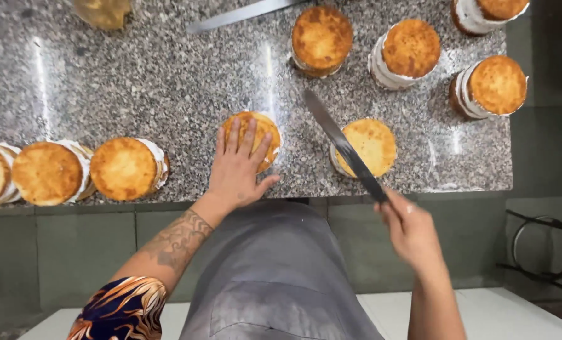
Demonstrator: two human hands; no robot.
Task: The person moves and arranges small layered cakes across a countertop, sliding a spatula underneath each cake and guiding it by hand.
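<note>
The small layered cake (pixel 256 135) sits near the granite counter (pixel 167 82) front edge, left hand (pixel 237 170) flat on top, fingers spread wide, probably steadying it. Right hand (pixel 410 230) grips a long spatula (pixel 344 145), angled over the next cake (pixel 370 147) just right of it.

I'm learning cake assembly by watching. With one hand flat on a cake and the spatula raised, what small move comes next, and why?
Probably bring the spatula in the right hand across to the small cake, since the left hand already presses it flat.
</note>
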